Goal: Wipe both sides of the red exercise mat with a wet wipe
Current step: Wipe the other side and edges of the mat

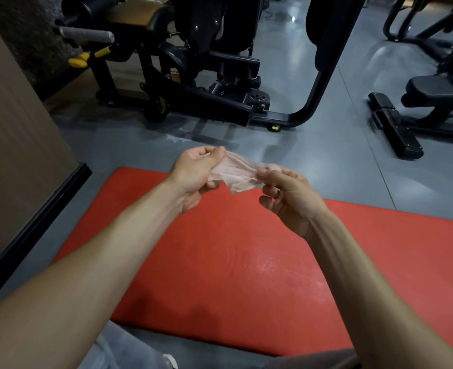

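Both hands up, stretching wet wipe (235, 173) above red mat (246, 262).
L hand (196, 171) + R hand (286, 193) each pinch an edge (wipe thin, crumpled, see-thru).

— What are you standing over?

— A grey floor (313, 161), smooth and a little glossy, with seams running across it.

— And what lies on it?

— The red exercise mat (220, 262), flat in front of me. Beyond its far edge stands a black weight machine (206, 83), and another black machine (419, 113) off to my right, well apart from the mat.
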A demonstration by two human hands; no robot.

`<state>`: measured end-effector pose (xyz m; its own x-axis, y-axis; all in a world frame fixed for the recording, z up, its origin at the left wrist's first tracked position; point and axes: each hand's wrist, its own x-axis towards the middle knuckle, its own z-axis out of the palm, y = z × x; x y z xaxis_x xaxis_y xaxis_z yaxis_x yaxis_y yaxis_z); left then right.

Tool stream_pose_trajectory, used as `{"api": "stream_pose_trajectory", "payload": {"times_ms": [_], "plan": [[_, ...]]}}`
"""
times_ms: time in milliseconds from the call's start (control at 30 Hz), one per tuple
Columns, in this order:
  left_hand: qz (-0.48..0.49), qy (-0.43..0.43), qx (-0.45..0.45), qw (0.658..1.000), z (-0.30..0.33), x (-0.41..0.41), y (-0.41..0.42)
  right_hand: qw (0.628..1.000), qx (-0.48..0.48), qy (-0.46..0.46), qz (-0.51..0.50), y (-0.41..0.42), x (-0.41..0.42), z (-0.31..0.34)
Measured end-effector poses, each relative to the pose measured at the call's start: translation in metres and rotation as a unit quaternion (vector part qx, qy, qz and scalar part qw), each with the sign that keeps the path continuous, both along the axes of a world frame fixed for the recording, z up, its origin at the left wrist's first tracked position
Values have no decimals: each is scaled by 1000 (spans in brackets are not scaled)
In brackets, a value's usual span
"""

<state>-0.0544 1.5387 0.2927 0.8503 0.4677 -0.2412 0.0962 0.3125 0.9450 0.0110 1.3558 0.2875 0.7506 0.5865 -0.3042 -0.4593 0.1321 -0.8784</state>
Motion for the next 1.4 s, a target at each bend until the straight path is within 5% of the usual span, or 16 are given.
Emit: {"api": "stream_pose_trajectory", "payload": {"times_ms": [233, 333, 600, 967, 1233, 1400], "plan": [[-107, -30, 34, 993, 18, -7, -10, 993, 43, 112, 18, 5, -3, -5], [-121, -37, 43, 991, 22, -7, -17, 991, 48, 84, 87, 14, -19, -7], [23, -17, 73, 997, 23, -1, 18, 995, 67, 78, 6, -7, 0, -11], [-100, -30, 109, 989, 22, -4, -2, 993, 10, 81, 83, 1, -20, -16], [-178, -41, 56, 982, 24, -7, -15, 998, -9, 59, 35, 18, -28, -27], [-92, -6, 52, 994, 17, -4, -6, 996, 17, 74, -40, 18, -19, -30]]}}
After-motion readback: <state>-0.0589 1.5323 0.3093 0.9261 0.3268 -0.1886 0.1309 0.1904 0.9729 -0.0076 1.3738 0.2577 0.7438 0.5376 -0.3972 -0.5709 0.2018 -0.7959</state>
